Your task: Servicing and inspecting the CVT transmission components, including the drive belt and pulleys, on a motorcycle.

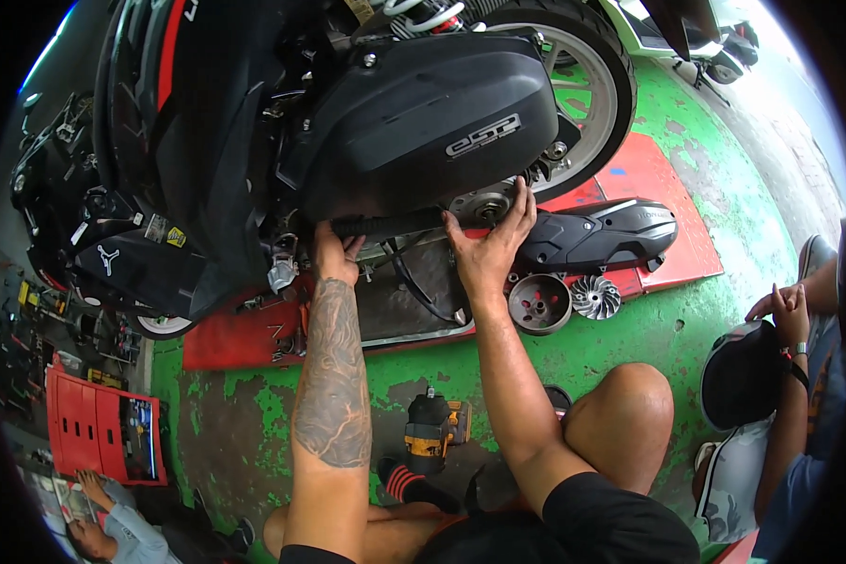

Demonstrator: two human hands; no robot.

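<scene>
One ribbed black strip [390, 224] lies lengthwise under the black cover [423, 122] in the head view. Below the cover, the left hand [336, 254] is at the strip's left end, hold unclear; the right hand [492, 248], fingers spread wide, is nearer the round metal part [485, 206].

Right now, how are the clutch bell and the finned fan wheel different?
The clutch bell is bigger than the finned fan wheel. The clutch bell is dark brownish; the fan wheel is silvery. The clutch bell has holes inside a rim; the fan wheel has curved blades. Both are round.
</scene>
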